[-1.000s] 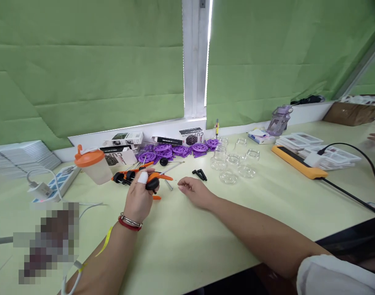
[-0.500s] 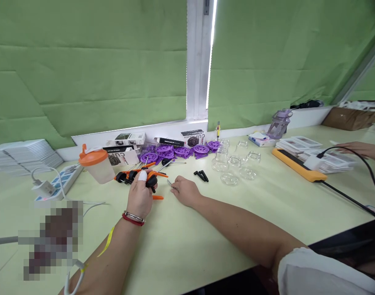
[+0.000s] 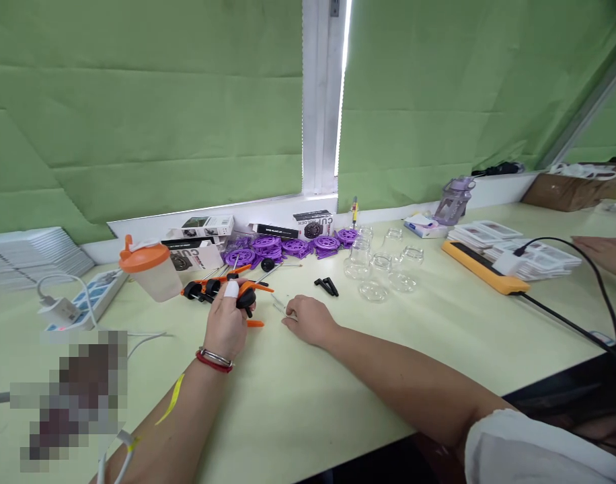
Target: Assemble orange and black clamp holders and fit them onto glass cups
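My left hand is closed around an orange and black plastic part with a rounded black knob. A white covering is on its thumb. Other orange and black parts with metal rods lie just behind it, and an orange tip shows beside its fingers. My right hand rests low on the table, its fingertips pinched at thin, shiny metal pins. How many pins the fingers hold is too small to tell. Two short black pieces lie beyond this hand.
Purple wheel-shaped parts and printed boxes line the back. Clear glass-like vessels stand to the right, near a yellow-black power strip. An orange-lidded cup and white power strip are left. Another person's hand is far right.
My right hand has stayed low on the table, and more of the thin metal pins shows at its fingertips. My left hand still holds the orange and black part. The view has shifted slightly.
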{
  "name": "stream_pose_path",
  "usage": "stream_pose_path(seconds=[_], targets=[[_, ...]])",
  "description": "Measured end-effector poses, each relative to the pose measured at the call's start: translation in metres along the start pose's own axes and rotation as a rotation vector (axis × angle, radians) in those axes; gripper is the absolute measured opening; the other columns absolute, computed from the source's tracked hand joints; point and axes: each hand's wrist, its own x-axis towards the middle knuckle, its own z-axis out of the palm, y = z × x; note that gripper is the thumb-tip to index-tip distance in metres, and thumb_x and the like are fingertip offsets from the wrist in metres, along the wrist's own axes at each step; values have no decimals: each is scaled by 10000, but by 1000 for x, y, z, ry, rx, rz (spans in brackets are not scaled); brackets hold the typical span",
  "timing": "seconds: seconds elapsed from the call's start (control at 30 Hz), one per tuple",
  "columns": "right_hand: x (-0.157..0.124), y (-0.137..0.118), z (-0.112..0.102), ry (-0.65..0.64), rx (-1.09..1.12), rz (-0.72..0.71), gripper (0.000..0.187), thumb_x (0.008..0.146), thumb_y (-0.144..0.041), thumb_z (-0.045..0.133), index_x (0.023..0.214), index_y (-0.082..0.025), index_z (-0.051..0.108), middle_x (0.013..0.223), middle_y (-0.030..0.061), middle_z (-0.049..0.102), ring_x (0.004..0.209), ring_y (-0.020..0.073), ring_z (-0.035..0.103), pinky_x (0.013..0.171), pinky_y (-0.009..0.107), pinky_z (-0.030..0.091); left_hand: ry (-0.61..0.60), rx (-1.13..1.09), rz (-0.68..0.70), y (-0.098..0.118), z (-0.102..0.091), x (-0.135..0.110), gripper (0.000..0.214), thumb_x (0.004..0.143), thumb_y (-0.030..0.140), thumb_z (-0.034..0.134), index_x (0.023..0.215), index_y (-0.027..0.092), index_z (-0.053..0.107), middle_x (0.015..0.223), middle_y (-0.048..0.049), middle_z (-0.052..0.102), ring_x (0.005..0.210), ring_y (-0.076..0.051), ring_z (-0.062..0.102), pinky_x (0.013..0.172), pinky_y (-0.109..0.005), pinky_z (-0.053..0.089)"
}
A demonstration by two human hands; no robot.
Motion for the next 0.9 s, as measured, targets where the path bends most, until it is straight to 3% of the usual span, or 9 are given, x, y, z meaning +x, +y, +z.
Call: stream_pose_path(seconds=[0.17, 0.53, 0.77, 0.9], targets=[[2, 2, -7, -97, 34, 89, 123, 790, -292, 608, 780, -197, 687, 805, 50, 677, 732, 174, 577, 574, 261, 321, -26, -22, -18, -1, 1, -3, 262, 813, 429, 576, 890, 180, 606, 702, 8, 574, 562, -100, 513, 560, -249, 410], [-3, 4, -29, -153, -114, -85, 127, 769, -168, 535, 759, -162, 662, 830, 86, 676, 714, 182, 566, 561, 269, 303, -80, -124, -86, -1, 1, -4, 276, 827, 417, 573, 865, 152, 636, 736, -20, 586, 556, -102, 506, 557, -261, 418], [-9, -3, -36, -228, -150, -42, 110, 745, -148, 553, 775, -166, 657, 846, 103, 672, 739, 205, 579, 558, 273, 311, -103, -240, -219, 1, 2, -2, 219, 830, 317, 557, 877, 129, 658, 749, -44, 590, 568, -115, 509, 545, -255, 432], [-11, -5, -42, -305, -213, -94, 116, 775, -134, 510, 783, -150, 625, 833, 101, 656, 700, 189, 568, 537, 265, 305, -130, -259, -268, 2, 2, -3, 245, 867, 272, 484, 897, 107, 663, 744, -56, 583, 566, -123, 511, 548, -258, 439]])
